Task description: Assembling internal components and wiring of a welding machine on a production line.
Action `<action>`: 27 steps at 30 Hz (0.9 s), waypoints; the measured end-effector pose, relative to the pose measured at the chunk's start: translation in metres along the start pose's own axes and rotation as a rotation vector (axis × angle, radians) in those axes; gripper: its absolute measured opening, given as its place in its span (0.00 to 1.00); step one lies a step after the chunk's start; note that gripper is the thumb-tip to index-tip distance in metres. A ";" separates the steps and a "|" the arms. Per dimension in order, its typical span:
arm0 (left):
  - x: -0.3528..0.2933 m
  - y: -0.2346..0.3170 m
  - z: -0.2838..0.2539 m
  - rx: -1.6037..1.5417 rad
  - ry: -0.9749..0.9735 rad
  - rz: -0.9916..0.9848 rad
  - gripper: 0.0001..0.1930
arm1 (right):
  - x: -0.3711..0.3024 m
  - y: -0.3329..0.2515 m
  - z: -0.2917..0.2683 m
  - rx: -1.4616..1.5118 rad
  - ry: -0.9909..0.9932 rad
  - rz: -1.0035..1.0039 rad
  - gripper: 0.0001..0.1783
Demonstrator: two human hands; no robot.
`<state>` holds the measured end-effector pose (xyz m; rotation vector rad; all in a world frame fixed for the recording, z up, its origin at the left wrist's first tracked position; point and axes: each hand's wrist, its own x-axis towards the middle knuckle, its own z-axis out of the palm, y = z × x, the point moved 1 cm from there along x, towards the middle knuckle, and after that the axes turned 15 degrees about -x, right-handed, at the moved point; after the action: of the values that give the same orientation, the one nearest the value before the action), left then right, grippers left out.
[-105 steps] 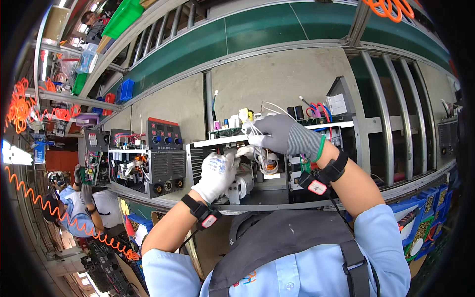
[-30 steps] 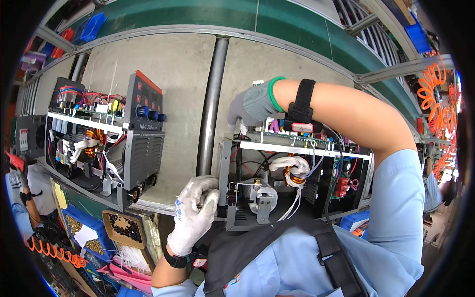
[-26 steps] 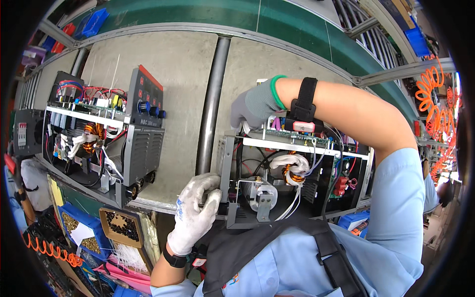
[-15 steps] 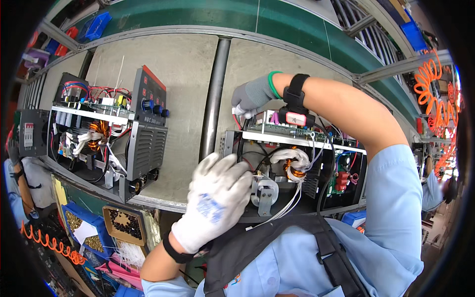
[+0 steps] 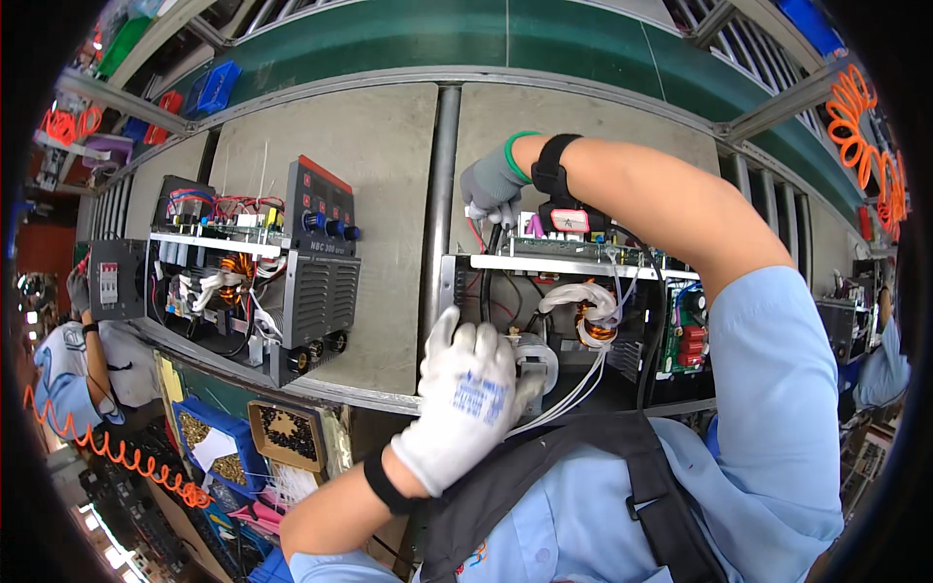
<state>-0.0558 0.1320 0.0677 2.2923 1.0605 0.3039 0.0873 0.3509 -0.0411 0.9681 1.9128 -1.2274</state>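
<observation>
An opened welding machine chassis (image 5: 573,264) lies in front of me, with a circuit board (image 5: 622,255) along its upper side. Inside are a copper-wound coil (image 5: 595,325) and a round grey wire-feed part (image 5: 536,361). My right hand (image 5: 494,187), in a grey glove, is closed at the far left corner, fingers curled round the top of a black cable (image 5: 488,277); the fingertips are partly hidden. My left hand (image 5: 468,403), in a white glove, is open. Its fingers reach over the chassis's near left end, and the thumb lies beside the wire-feed part.
A second opened machine (image 5: 316,282) with a knobbed front panel stands to the left, a co-worker's gloved hand (image 5: 78,290) at its far end. Nearer are a blue parts bin (image 5: 255,486) and a cardboard box of dark screws (image 5: 287,437). Orange air hoses (image 5: 855,126) hang at the right.
My left hand has shifted right and lies closer to the wire-feed part. My right hand stays at the cable by the corner. The view has turned slightly, so the left machine appears farther right.
</observation>
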 end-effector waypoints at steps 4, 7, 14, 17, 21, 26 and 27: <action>-0.027 0.000 -0.006 -0.088 0.020 -0.095 0.19 | -0.006 0.003 0.000 0.092 -0.039 -0.018 0.10; -0.028 -0.001 -0.011 -0.131 0.074 -0.088 0.20 | -0.003 0.004 -0.001 0.085 -0.053 -0.002 0.10; 0.005 -0.050 -0.006 -0.323 0.216 -0.394 0.27 | -0.006 0.005 0.002 0.085 -0.018 0.013 0.12; 0.006 -0.072 0.011 -0.195 0.065 -0.345 0.31 | -0.010 -0.008 0.002 0.011 0.000 0.020 0.12; -0.012 -0.058 0.011 0.024 0.138 -0.103 0.22 | -0.025 -0.015 0.003 -0.095 0.080 -0.096 0.12; -0.002 -0.012 -0.013 -0.086 0.155 -0.256 0.25 | -0.040 -0.011 0.000 0.059 0.070 -0.065 0.12; -0.002 -0.013 -0.014 -0.072 0.156 -0.263 0.25 | -0.044 -0.016 0.003 -0.114 0.124 -0.172 0.12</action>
<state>-0.0708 0.1425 0.0711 2.0622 1.3901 0.4114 0.0969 0.3334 0.0015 0.8518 2.1767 -1.1621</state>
